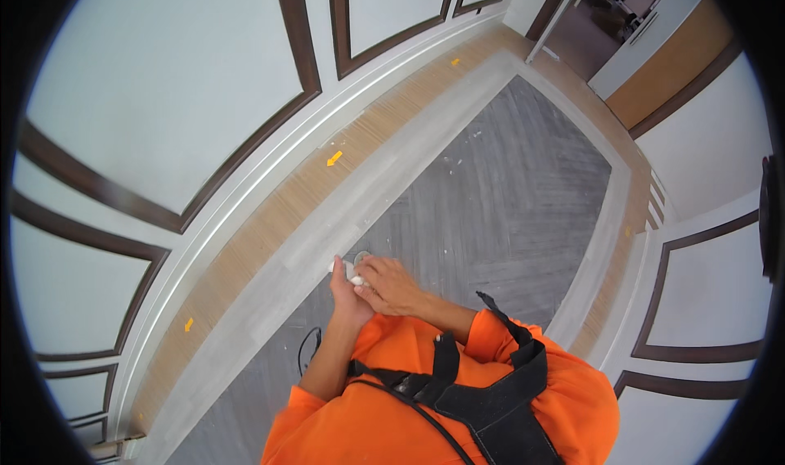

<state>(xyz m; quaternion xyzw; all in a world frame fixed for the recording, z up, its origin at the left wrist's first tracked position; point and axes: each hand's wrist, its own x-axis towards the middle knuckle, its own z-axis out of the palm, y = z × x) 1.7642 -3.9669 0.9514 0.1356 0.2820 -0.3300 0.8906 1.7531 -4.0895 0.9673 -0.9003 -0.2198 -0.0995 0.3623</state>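
In front of my body both hands come together, low in the middle of the head view. My left hand (347, 295) is closed around a small white object (353, 275), its thumb pointing away from me. From the right, my right hand (391, 285) reaches over with bent fingers pinching at the same object. What kind of thing it is cannot be made out, as the fingers cover much of it. A pale round shape (361, 256) shows just beyond the fingers; whether it is part of the white object I cannot tell.
Grey herringbone flooring (491, 179) with a pale border runs ahead, with small white scraps on it. Yellow arrow stickers (334, 158) lie on the wood-coloured strip along the left wall. White walls (172, 80) carry brown moulding. A glass door (560, 15) stands far right. A black cable (307, 349) loops beside my left forearm.
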